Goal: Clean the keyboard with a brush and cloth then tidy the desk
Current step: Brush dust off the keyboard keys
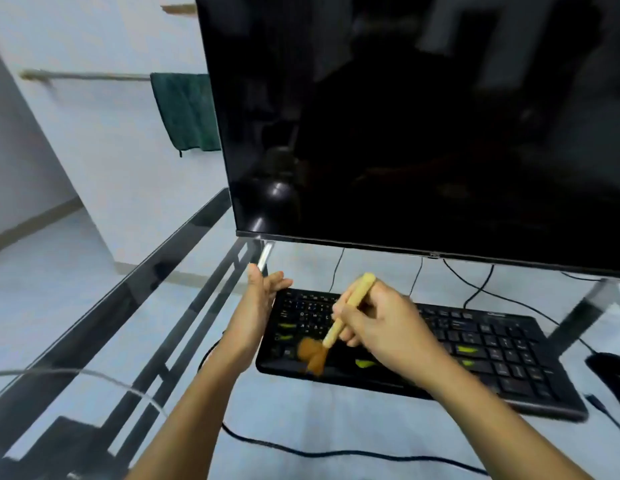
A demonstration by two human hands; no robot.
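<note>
A black keyboard [481,355] lies on the glass desk [104,341] below a large dark monitor. My right hand [381,327] grips a wooden-handled brush [350,311]; its brown bristles [312,355] press on the keys near the keyboard's left front. My left hand [256,306] rests flat against the keyboard's left end, fingers straight and apart, holding nothing. A few small yellow-green bits lie on the keys. No cloth shows on the desk.
The monitor [422,126] fills the upper right on two silver legs. A black mouse [613,375] sits at the right edge. Black cables [301,452] run across the desk front and behind the keyboard. A green towel [187,112] hangs on a wall rail.
</note>
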